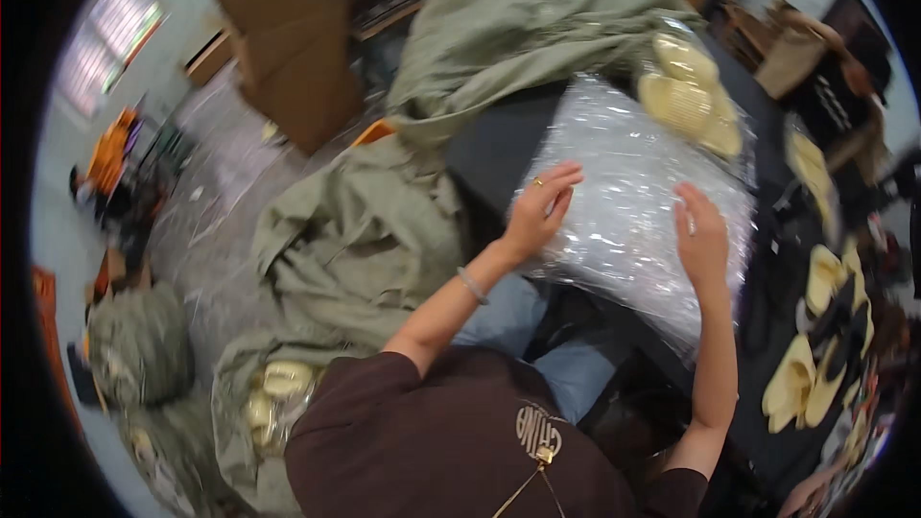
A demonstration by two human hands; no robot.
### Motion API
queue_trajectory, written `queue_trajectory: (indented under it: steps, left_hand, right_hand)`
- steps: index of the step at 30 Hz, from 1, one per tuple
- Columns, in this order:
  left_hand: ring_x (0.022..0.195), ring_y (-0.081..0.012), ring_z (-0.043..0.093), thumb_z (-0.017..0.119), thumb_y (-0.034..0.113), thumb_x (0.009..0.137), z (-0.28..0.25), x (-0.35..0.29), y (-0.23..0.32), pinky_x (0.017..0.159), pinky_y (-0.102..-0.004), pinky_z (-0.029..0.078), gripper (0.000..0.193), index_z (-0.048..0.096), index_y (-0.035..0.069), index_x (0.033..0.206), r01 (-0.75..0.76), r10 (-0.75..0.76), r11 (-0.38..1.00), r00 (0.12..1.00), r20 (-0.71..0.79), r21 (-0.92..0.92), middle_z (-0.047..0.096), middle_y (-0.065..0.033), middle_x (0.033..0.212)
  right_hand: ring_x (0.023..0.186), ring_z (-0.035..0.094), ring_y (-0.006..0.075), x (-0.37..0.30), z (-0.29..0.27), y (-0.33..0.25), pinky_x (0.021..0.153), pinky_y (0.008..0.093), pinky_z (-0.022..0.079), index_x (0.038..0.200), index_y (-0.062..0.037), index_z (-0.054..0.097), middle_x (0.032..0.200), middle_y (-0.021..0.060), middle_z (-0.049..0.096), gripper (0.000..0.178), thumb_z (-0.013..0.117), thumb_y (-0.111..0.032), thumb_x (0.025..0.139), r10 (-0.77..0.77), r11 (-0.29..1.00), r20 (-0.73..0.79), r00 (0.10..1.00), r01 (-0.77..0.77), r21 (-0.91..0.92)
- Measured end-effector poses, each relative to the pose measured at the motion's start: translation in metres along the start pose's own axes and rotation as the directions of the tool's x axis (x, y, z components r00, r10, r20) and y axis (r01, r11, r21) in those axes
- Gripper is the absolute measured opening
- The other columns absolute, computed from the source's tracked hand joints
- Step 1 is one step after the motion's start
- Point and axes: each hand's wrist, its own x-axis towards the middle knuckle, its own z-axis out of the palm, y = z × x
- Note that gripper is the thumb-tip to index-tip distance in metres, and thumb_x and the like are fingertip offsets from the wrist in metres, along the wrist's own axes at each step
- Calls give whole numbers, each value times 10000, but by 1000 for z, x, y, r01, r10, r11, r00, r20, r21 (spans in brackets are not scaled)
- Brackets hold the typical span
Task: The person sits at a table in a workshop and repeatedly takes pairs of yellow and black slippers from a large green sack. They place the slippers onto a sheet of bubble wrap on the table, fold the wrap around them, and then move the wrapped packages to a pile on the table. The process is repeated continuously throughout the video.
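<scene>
Two bare forearms come up from a dk brown T-shirt [432,436] w/ a cord & pendant [544,458] hanging in front; blue jeans [499,317] show just beyond. L wrist has a pale bracelet [472,286]. L hand [543,213] is over the L side of a clear plastic pile [624,201], fingers extended, a ring on one. R hand [701,235] is over the pile's R side, fingers pointing away. Both hands look unclenched & are well apart, w/ shiny plastic btwn them; can't tell if they press on it. Pile (bags or sheets, can't tell) lies flat on the dk tabletop [494,149], right in front of the person. To the R, loose pale-yellow slippers [791,384] lie on black cloth. Lower L, a green sack [240,422] holds more yellow footwear [287,379] in clear wrap. Past the pile's far R corner: yellow slippers in a clear bag [681,101], next to a big heap of green cloth [508,29]. Farther off, a tall cardboard box [288,48] stands L, and another person [835,91], partly in view, is upper R. Window [120,14] at far L.
</scene>
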Motion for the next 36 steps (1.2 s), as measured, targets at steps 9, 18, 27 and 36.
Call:
queue_trajectory:
  steps: [9, 18, 27, 36]
  left_hand:
    - [1061, -284, 548, 552, 145, 873, -220, -218, -150, 899, -396, 430, 230, 598, 14, 1056, 796, -385, 500, 557, -736, 340, 593, -142, 1155]
    - [1178, -306, 501, 430, 500, 937, -221, -218, -262, 1060, -452, 343, 623, 457, 14, 1327, 620, -882, -210, 214, 420, -756, 524, -161, 1304]
    - [1151, -239, 502, 459, 347, 962, -205, -1, -241, 996, -373, 406, 505, 432, 11, 1337, 369, -711, 561, 673, -204, -741, 517, -121, 1276]
    - [1194, -213, 441, 395, 365, 983, -140, 16, -247, 1039, -309, 325, 504, 399, 26, 1357, 16, -812, 340, 509, -285, -940, 441, -98, 1360]
  right_hand:
    - [1023, 515, 313, -8, 100, -21, 911, 411, 389, 1190, -79, 581, 1237, 108, 532, 313, 536, -179, 897, -28, 999, 65, 997, 31, -37]
    - [1082, 496, 311, -10, 102, -23, 932, 401, 375, 1207, -64, 578, 1266, 120, 524, 317, 518, -145, 906, 6, 999, 83, 997, -2, -51]
    - [1101, 493, 319, -5, 102, -28, 952, 404, 361, 1204, -59, 576, 1263, 130, 525, 320, 522, -138, 898, 26, 999, 94, 995, -23, -34]
    - [1153, 476, 319, -6, 104, -26, 981, 414, 337, 1208, -55, 569, 1256, 143, 524, 316, 499, -149, 914, 23, 999, 123, 992, -18, -38]
